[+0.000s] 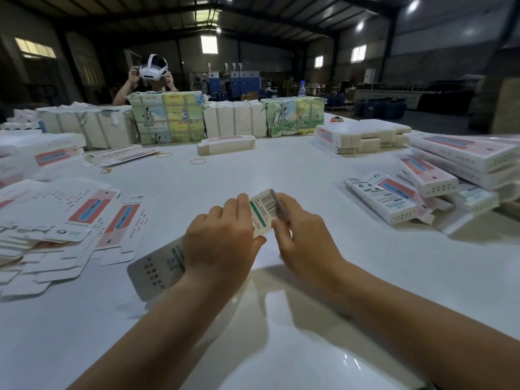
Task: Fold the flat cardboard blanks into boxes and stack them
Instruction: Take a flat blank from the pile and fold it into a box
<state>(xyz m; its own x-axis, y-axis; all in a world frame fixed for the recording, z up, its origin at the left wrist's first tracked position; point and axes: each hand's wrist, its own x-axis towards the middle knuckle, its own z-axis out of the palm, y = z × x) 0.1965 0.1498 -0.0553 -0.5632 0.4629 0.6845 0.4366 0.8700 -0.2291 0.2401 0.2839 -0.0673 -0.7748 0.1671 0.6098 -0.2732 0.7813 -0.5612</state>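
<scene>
A broad white glossy table is carrying the whole job. Along its far edge, strapped paper-wrapped bundles of unopened blanks are waiting, so a great deal looks left to do. On the right, a pile of finished long white boxes with pink-and-blue printing is growing, several deep, though loosely laid rather than squared up. On the near left, a spread of flat white printed cardboard blanks is lying fanned out, not yet folded.

In the near centre, a narrow white carton with a barcode end is being held above the table, its long body running back under the left wrist. The left hand is wrapping around the carton's body, fingers curled closed on it. The right hand is pinching at the barcode end with thumb and fingertips, probably tucking the end flap, though blur is hiding the flap itself. This box seems nearly formed and is yet to join the pile.
</scene>
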